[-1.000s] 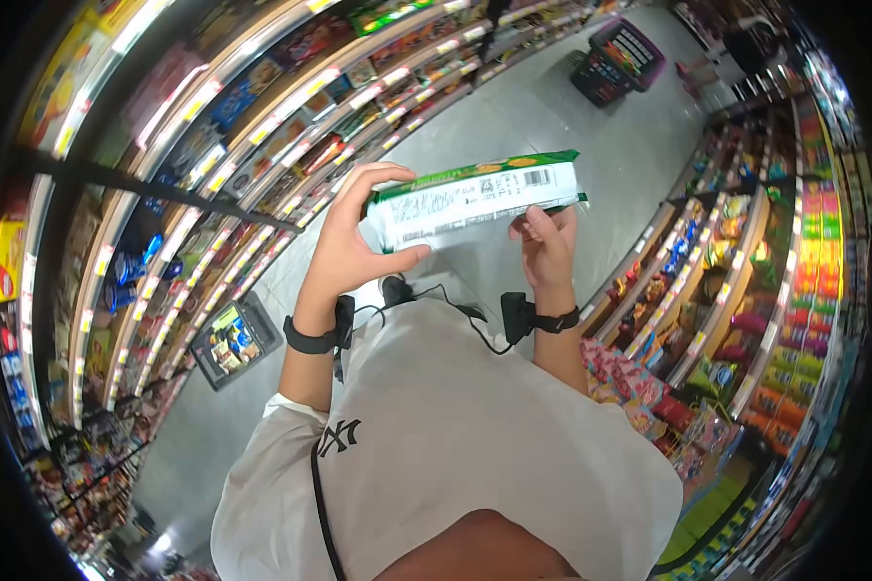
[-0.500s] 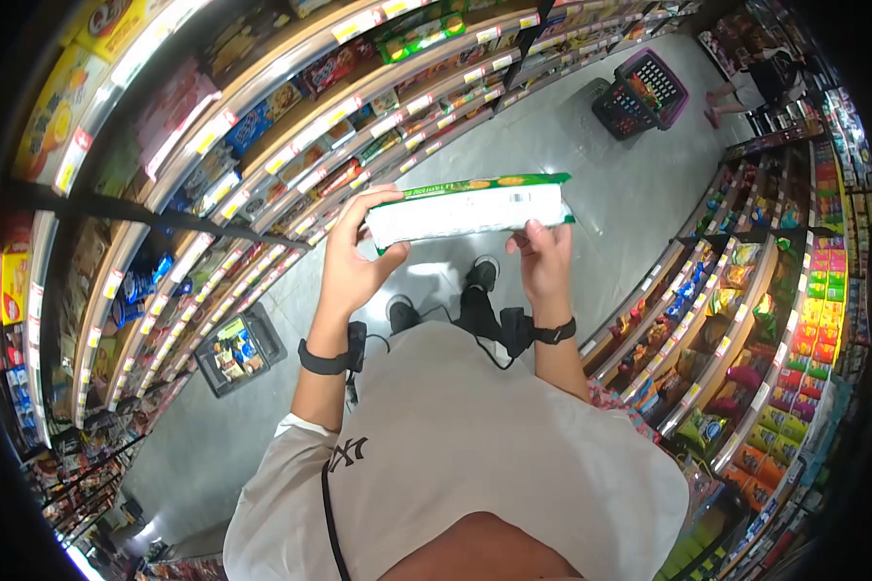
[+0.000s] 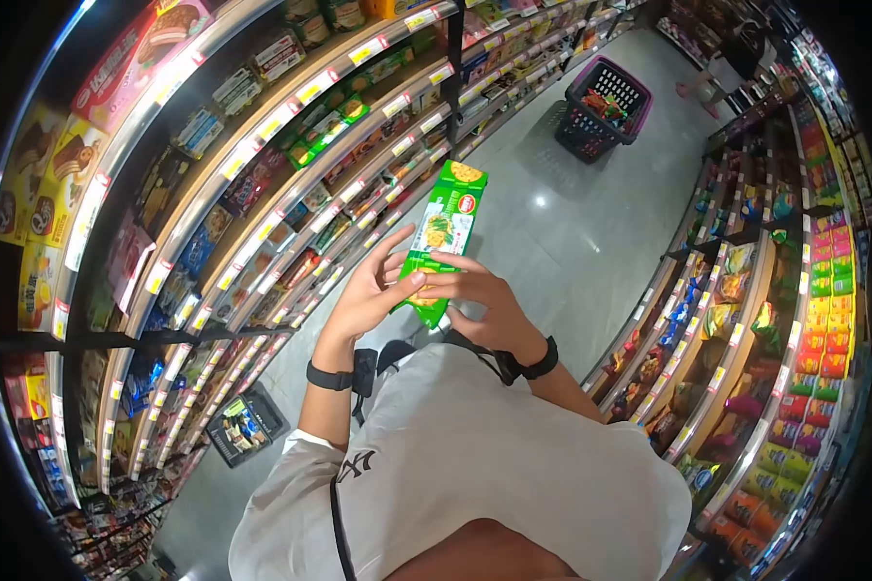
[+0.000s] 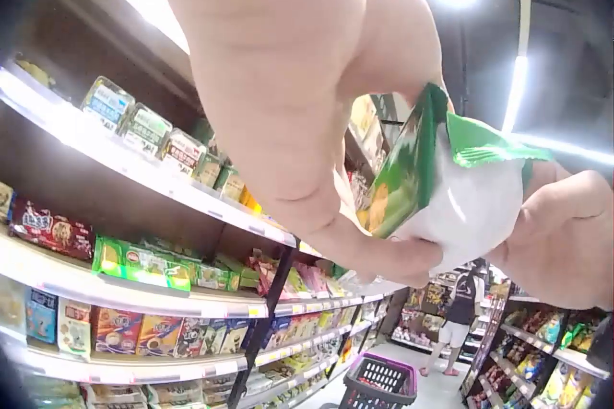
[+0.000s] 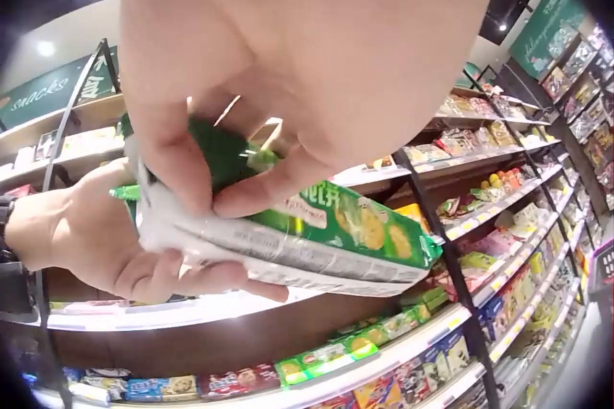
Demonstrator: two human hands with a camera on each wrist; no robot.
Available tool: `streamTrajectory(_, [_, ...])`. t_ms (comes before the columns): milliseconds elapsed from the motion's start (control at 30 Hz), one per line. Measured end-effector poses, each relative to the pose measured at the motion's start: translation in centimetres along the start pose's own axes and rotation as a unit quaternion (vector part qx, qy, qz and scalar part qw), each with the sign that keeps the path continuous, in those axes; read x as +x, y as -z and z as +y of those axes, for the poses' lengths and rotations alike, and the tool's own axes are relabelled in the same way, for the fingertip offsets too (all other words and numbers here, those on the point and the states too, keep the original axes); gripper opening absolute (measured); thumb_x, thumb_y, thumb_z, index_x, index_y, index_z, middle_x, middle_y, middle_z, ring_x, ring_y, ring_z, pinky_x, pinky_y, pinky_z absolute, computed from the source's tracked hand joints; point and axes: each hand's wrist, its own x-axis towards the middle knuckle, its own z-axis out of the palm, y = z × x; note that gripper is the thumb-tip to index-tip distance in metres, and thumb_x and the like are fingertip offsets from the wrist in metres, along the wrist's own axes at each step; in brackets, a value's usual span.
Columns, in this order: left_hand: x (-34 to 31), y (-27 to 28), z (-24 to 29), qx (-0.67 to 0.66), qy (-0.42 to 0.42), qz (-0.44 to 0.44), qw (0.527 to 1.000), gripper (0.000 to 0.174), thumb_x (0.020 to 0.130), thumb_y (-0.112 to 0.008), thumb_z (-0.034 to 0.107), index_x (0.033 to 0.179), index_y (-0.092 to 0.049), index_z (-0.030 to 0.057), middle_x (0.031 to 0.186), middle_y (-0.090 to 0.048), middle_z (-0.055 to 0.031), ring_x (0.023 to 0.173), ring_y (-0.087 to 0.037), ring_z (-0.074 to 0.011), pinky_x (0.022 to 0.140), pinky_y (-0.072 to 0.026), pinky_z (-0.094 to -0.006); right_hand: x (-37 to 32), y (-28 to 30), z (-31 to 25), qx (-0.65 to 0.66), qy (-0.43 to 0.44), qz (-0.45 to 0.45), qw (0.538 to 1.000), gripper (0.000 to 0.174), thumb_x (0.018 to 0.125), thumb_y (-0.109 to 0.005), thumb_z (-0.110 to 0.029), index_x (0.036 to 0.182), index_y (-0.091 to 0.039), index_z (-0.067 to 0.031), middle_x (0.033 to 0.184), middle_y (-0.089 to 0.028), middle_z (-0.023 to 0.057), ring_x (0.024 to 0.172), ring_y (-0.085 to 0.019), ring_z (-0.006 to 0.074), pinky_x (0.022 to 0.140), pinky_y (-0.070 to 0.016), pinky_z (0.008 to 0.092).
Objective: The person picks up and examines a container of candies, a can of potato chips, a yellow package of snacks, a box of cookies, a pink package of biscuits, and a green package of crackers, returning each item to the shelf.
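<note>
A long green packet of biscuits (image 3: 448, 208), with pictures of round biscuits on its front, points away from the body in the head view. My left hand (image 3: 358, 298) holds its near end from the left, thumb on top. From the right, my right hand (image 3: 494, 308) grips the same end, its fingers across the front. In the right wrist view, a thumb and finger pinch the packet's (image 5: 365, 227) edge near the end, above its white printed side. The left wrist view shows the packet's crimped green end seal (image 4: 489, 143) between the hands.
Shelves of packaged snacks (image 3: 252, 179) run along the left, and more snack shelves (image 3: 717, 300) curve along the right. A black basket with a purple rim (image 3: 606, 102) stands on the aisle floor ahead. Another basket (image 3: 245, 426) sits at the lower left. Farther off is another person (image 4: 460, 308).
The packet has turned from lying crosswise, white side up, to pointing forward with its green front up. Both hands have come together at its near end.
</note>
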Motion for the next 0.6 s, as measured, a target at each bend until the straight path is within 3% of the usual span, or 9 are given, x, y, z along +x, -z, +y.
streamTrajectory(33, [0.9,-0.3,0.0,0.017,-0.009,-0.001,1.0,0.074,0.098,-0.076,0.016,0.159,-0.037,0.0008,0.141,-0.06,-0.016,0.124,-0.061,-0.0171,0.106,-0.0483,-0.0321,0.0,0.8,0.5,0.014,-0.011,0.008,1.0,0.045,0.076,-0.067,0.009,0.116,-0.073,-0.0097,0.132,-0.07,0.0079,0.135,-0.057,0.032,0.108,-0.0502,0.0416])
streamTrajectory(133, [3.4,0.1,-0.3,0.051,-0.037,-0.02,0.998,0.072,0.093,-0.078,0.01,0.156,-0.045,0.0015,0.14,-0.062,-0.0101,0.123,-0.06,-0.0152,0.107,-0.048,-0.0322,0.4,2.7,4.0,-0.009,-0.014,0.166,0.986,0.042,0.08,-0.07,0.006,0.12,-0.069,-0.0048,0.133,-0.067,0.0146,0.132,-0.059,0.0328,0.104,-0.0504,0.0406])
streamTrajectory(167, [4.0,0.5,0.3,0.083,-0.031,-0.029,0.996,0.07,0.092,-0.078,0.008,0.154,-0.048,0.0018,0.141,-0.062,-0.009,0.124,-0.059,-0.0146,0.107,-0.0479,-0.0324,0.5,3.8,5.9,-0.086,-0.012,0.192,0.977,0.048,0.086,-0.073,-0.001,0.132,-0.06,-0.003,0.142,-0.058,0.0163,0.129,-0.059,0.0299,0.103,-0.0493,0.0384])
streamTrajectory(267, [5.5,1.0,1.4,0.101,-0.018,-0.031,0.994,0.066,0.089,-0.078,0.002,0.15,-0.053,-0.0009,0.144,-0.061,-0.0084,0.125,-0.06,-0.015,0.112,-0.0441,-0.0327,2.4,6.0,9.4,0.004,-0.147,0.304,0.941,0.061,0.091,-0.074,-0.008,0.145,-0.047,-0.0054,0.151,-0.049,0.0134,0.129,-0.058,0.0275,0.102,-0.0497,0.0378])
streamTrajectory(300, [6.1,1.4,1.3,0.101,-0.023,-0.029,0.994,0.067,0.089,-0.079,0.002,0.15,-0.052,-0.0005,0.144,-0.061,-0.0084,0.124,-0.061,-0.0148,0.111,-0.0448,-0.0329,2.8,6.4,10.7,0.011,-0.183,0.297,0.937,0.067,0.094,-0.073,-0.008,0.151,-0.038,-0.0058,0.155,-0.042,0.0105,0.128,-0.057,0.0228,0.101,-0.0503,0.0353])
streamTrajectory(400, [8.8,1.9,1.0,0.075,-0.045,-0.011,0.996,0.067,0.089,-0.08,0.004,0.15,-0.053,0.0007,0.147,-0.059,-0.0086,0.121,-0.062,-0.0138,0.108,-0.0472,-0.0333,4.4,6.9,13.3,0.146,-0.267,0.226,0.925,0.061,0.093,-0.075,-0.004,0.146,-0.044,-0.0052,0.143,-0.053,0.0114,0.13,-0.055,0.022,0.099,-0.0524,0.035])
streamTrajectory(500, [12.4,1.8,0.5,0.074,-0.061,-0.002,0.995,0.068,0.09,-0.081,0.01,0.151,-0.053,0.0043,0.152,-0.054,-0.0097,0.126,-0.059,-0.0154,0.106,-0.0481,-0.0335,7.8,6.2,14.4,0.317,-0.28,0.109,0.9,0.058,0.095,-0.075,-0.005,0.145,-0.044,-0.0039,0.133,-0.059,0.0087,0.121,-0.06,0.0173,0.096,-0.0537,0.032])
streamTrajectory(600, [16.5,3.1,0.3,0.118,-0.059,0.0,0.991,0.072,0.094,-0.08,0.019,0.157,-0.047,0.0088,0.16,-0.046,-0.0124,0.132,-0.057,-0.0203,0.106,-0.0487,-0.0367,12.2,6.3,17.7,0.294,-0.243,0.146,0.913,0.057,0.096,-0.075,-0.007,0.144,-0.045,-0.004,0.126,-0.063,0.0072,0.112,-0.065,0.0151,0.093,-0.0548,0.031])
